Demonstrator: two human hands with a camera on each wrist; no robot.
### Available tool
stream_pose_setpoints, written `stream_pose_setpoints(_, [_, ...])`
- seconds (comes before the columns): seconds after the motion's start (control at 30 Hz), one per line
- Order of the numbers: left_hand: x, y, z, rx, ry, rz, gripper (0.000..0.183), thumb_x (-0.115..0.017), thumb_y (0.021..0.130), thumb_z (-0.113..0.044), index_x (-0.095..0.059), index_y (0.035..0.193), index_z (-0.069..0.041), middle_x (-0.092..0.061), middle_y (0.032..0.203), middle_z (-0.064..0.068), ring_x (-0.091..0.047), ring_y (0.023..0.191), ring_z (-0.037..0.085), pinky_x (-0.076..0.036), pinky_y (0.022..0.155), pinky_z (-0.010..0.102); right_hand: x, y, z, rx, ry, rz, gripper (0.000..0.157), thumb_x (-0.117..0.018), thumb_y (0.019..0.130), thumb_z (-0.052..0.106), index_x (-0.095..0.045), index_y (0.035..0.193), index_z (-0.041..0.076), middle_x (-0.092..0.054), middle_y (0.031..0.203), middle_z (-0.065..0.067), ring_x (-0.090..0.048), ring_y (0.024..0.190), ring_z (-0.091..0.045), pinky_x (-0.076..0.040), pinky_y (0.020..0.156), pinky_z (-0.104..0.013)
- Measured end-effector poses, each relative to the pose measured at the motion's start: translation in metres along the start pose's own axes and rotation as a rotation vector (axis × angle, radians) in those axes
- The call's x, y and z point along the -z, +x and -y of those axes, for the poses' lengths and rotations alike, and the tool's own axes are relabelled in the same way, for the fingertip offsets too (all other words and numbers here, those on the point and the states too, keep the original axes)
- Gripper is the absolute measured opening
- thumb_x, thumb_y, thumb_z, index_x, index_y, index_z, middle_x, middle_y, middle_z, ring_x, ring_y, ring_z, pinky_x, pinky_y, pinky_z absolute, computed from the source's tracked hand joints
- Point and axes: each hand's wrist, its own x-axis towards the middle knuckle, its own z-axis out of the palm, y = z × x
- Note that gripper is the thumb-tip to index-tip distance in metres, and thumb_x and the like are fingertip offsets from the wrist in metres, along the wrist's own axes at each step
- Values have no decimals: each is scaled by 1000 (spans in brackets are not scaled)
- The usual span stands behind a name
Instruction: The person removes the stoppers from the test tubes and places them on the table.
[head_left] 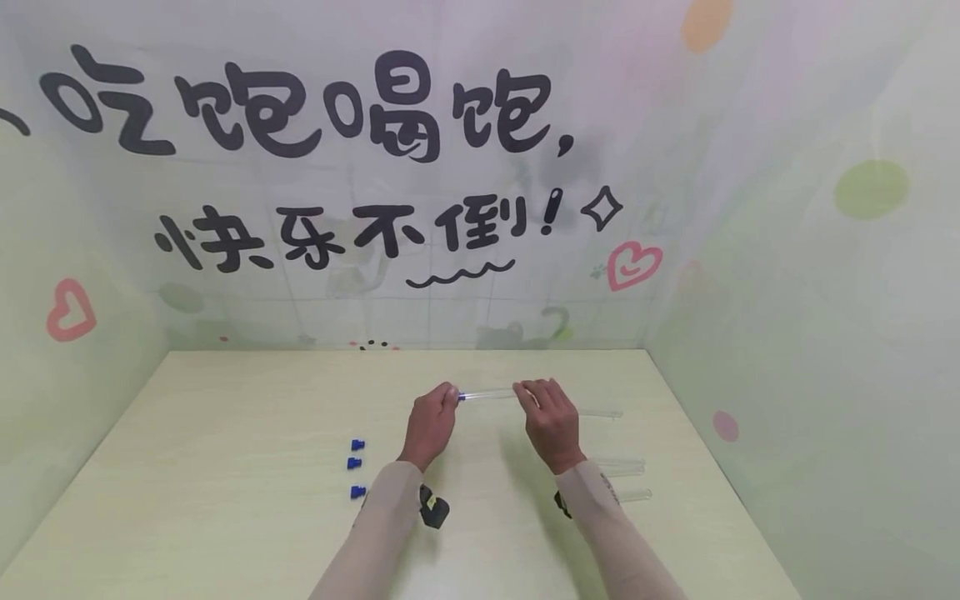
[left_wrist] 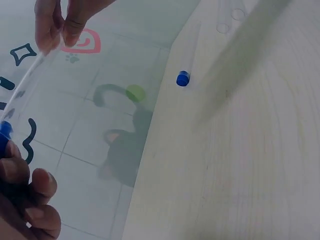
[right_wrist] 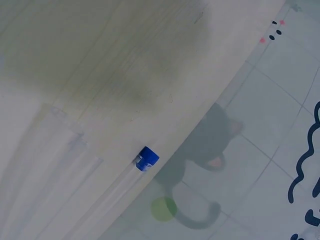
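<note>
Between both hands, a clear test tube (head_left: 491, 394) is held nearly level above the far part of the table. My left hand (head_left: 433, 427) pinches the blue cap (left_wrist: 6, 129) at the tube's left end; the cap sits at the tube's mouth, and how far in it is I cannot tell. My right hand (head_left: 553, 423) grips the other end of the tube between thumb and fingers, also seen in the left wrist view. The right wrist view shows neither hand. A test tube with a blue cap (right_wrist: 147, 158) lies on the table beyond the right hand.
Several uncapped test tubes (head_left: 622, 472) lie right of and partly behind the right forearm. Three loose blue caps (head_left: 354, 462) lie in a column left of the left forearm. The pale wooden table (head_left: 225, 433) meets a printed wall sheet (head_left: 420, 321) at its back edge.
</note>
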Motion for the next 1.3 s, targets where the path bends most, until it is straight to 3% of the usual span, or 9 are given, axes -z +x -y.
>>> stream_pose_setpoints(0.27, [8, 5, -6, 229, -132, 133, 42, -33, 102, -30, -42, 65, -12, -38, 52, -3, -36, 46, 11, -30, 48, 25, -4, 3, 1, 36, 2, -78, 27, -45, 93, -4, -71, 95, 5, -69, 87, -6, -64, 80, -21, -55, 77, -42])
stream_pose_setpoints(0.4, [13, 8, -7, 280, -201, 184, 42, -35, 102, -33, -48, 70, -9, -43, 53, -3, -42, 44, 11, -32, 47, 24, -6, 3, 2, 24, -2, -69, 25, -47, 91, -3, -71, 94, 6, -69, 87, -6, -64, 80, -20, -55, 78, -41])
stream_pose_setpoints(0.57, [15, 6, -5, 216, -175, 186, 33, -43, 101, -28, -57, 81, -6, -49, 61, -1, -48, 52, 12, -36, 51, 24, -4, 4, 3, -7, -13, -34, 26, -50, 80, -8, -69, 90, 7, -69, 86, -5, -63, 78, -20, -55, 77, -38])
stream_pose_setpoints(0.8, [12, 0, -2, 112, -95, 93, 19, -52, 98, -18, -64, 89, -6, -60, 72, 3, -52, 62, 13, -42, 57, 26, -1, 4, 4, -16, 8, 19, 34, -53, 69, -16, -68, 90, 6, -69, 86, -5, -63, 76, -22, -55, 74, -36])
stream_pose_setpoints(1.03, [10, -5, -1, -35, -59, 21, 13, -55, 96, -13, -66, 93, -6, -66, 77, 5, -56, 64, 10, -46, 58, 22, 4, 5, 4, -56, 52, 63, 32, -60, 68, -16, -69, 88, 7, -71, 85, -5, -65, 75, -23, -56, 68, -34])
stream_pose_setpoints(1.17, [10, -8, 3, -132, -100, -24, 9, -58, 94, -8, -66, 93, -4, -66, 79, 8, -59, 65, 14, -49, 56, 19, 5, 7, 5, -77, 103, 83, 30, -64, 69, -16, -69, 86, 8, -72, 83, -5, -66, 72, -22, -55, 60, -32])
stream_pose_setpoints(1.3, [12, -11, 5, -181, -138, -42, 8, -61, 91, -4, -65, 97, -1, -67, 83, 9, -64, 70, 19, -52, 58, 18, 7, 5, 6, -92, 138, 105, 28, -68, 69, -14, -69, 85, 9, -72, 81, -4, -67, 71, -20, -54, 55, -30])
